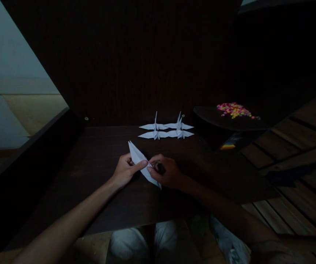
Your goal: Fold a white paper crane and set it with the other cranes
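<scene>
Between my hands is a folded white origami paper (pixel 138 155), long and pointed, tilted from upper left to lower right above the dark table. My left hand (pixel 126 169) grips its left side, thumb pressed on the upper face near the middle. My right hand (pixel 166 171) pinches the paper's right edge close to that thumb; its fingertips partly hide the fold there. Several finished white paper cranes (pixel 155 135) stand grouped in two rows just beyond my hands, wings spread and touching or overlapping at the tips.
A dark upright panel (pixel 135 66) rises behind the cranes. At the right, a rounded shelf (pixel 204 114) bears a heap of small colourful pieces (pixel 233 110). A low dark side board (pixel 36 146) borders the table (pixel 91 205) on the left. Wooden slats (pixel 292 135) lie at the far right.
</scene>
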The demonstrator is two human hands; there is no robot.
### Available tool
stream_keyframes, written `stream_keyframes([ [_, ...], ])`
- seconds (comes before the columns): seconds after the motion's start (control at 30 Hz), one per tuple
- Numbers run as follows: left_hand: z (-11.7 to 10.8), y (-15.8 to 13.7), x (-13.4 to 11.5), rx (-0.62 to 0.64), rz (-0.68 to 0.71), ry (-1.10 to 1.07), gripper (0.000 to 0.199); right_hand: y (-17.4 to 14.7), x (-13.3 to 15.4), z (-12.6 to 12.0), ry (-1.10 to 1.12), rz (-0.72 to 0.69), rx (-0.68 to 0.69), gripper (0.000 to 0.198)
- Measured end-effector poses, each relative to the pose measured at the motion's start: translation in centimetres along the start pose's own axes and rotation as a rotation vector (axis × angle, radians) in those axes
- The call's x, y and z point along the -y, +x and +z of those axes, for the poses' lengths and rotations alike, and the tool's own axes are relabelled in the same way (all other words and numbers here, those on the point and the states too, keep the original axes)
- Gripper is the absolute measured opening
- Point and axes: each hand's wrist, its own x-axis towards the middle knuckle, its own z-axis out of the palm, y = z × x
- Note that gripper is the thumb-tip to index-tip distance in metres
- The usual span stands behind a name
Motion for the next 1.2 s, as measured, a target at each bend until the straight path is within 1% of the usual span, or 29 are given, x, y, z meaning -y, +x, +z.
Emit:
stream_keyframes([
  [0.13, -0.2, 0.1, -0.1, -0.005, 0.039, -0.131, 0.034, 0.2, 0.3, -0.2, -0.013, -0.041, -0.010, 0.020],
  [0.23, -0.4, 0.3, -0.3, -0.005, 0.104, -0.198, 0.030, 0.4, 0.5, -0.4, -0.054, -0.077, -0.035, 0.021],
  [0.37, -0.5, 0.5, -0.6, 0.047, 0.190, -0.204, 0.024, 0.5, 0.7, -0.5, -0.093, -0.087, -0.082, 0.021],
  [0.53, -0.6, 0.6, -0.9, 0.057, 0.231, -0.197, 0.020, 0.6, 0.6, -0.7, -0.074, -0.096, -0.118, 0.020],
  [0.7, -0.8, 0.6, -1.0, 0.003, 0.211, -0.167, 0.022, 0.8, 0.2, -0.8, -0.046, -0.042, -0.104, 0.014],
  [0.97, -0.7, 0.4, -0.9, -0.127, 0.136, -0.067, 0.029, 0.9, -0.1, -0.8, -0.035, 0.018, -0.103, 0.011],
  [1.2, -0.9, 0.4, -0.7, -0.169, 0.073, -0.011, 0.030, 0.9, -0.1, -0.9, -0.046, 0.126, -0.059, 0.013],
])
